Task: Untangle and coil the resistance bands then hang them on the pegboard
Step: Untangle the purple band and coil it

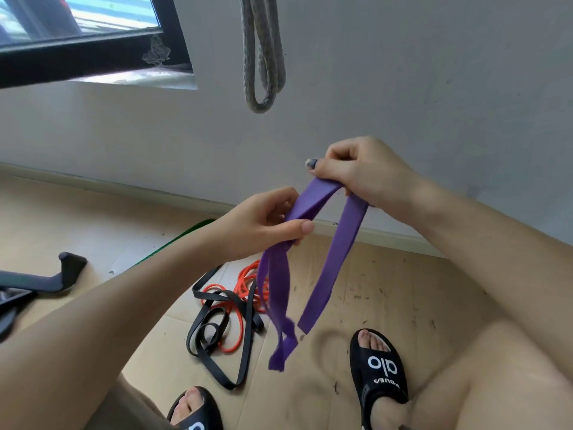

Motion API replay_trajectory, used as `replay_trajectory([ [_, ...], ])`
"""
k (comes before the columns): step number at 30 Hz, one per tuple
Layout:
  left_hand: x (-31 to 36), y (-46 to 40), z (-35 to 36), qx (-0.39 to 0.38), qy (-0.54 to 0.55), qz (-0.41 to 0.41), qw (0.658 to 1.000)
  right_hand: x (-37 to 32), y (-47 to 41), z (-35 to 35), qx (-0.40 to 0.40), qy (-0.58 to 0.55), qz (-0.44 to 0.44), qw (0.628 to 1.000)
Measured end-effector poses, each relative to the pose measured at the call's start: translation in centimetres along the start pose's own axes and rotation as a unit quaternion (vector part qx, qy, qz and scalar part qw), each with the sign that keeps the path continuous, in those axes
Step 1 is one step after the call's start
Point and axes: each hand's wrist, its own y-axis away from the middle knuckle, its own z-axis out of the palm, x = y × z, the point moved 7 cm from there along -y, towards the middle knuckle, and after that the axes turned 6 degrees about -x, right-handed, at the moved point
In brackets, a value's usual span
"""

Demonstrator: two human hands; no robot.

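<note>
A wide purple resistance band (333, 259) hangs in folded loops between both hands, its lower ends dangling above the floor. My right hand (359, 170) grips the top fold of the band, fingers curled round it. A little lower and to the left, my left hand (266, 221) pinches the band's strands between thumb and fingers. On the wooden floor below lie a black band (245, 342) and a thin orange band (245, 283), tangled together. A grey band (263, 57) hangs coiled on the wall above; its hook is out of frame.
My feet in black slides (379, 366) stand on the floor on either side of the tangle. A dark piece of equipment (46, 280) sits at the left. A green mat edge (192, 234) shows behind my left arm. A window (77, 23) is at the upper left.
</note>
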Motion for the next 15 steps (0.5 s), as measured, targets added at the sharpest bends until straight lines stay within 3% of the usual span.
replay_trajectory([
  [4,-0.6,0.2,0.3,-0.020,-0.002,-0.026,0.999,1.0,0.4,-0.9,0.003,0.008,0.013,1.000],
  [7,-0.6,0.6,0.0,0.021,-0.001,-0.030,0.999,1.7,0.4,-0.5,-0.021,0.016,0.033,0.999],
  [10,-0.7,0.8,-0.3,0.038,0.016,-0.029,0.999,1.8,0.5,0.4,-0.071,0.018,0.047,0.996],
  [15,-0.1,0.5,0.3,0.036,-0.048,-0.007,0.998,0.8,0.8,3.6,-0.164,0.046,0.028,0.985],
])
